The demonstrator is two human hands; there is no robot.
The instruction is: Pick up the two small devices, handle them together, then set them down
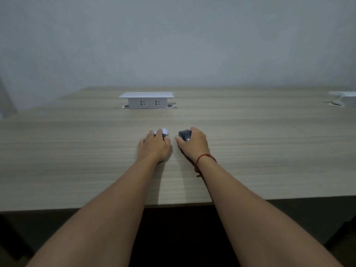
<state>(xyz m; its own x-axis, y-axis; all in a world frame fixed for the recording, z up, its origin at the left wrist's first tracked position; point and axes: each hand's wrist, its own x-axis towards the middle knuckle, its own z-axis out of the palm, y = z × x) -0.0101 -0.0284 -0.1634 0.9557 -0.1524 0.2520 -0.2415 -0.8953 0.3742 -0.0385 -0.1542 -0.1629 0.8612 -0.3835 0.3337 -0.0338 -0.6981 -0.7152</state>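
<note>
Two small mouse-shaped devices rest on the wooden table [269,151], side by side and a little apart. The left one is white with a dark patch [164,132]; my left hand [155,146] lies over it, fingers curled around its top, hiding most of it. The right one is dark grey with a small light mark [185,134]; my right hand [194,143] covers its right side, thumb at its near edge. Both devices seem to touch the tabletop. A red string circles my right wrist.
A raised white socket box [147,101] with two outlets stands at the back centre of the table. A second white box [346,98] sits at the far right edge. A grey wall rises behind. The table's near edge runs under my forearms.
</note>
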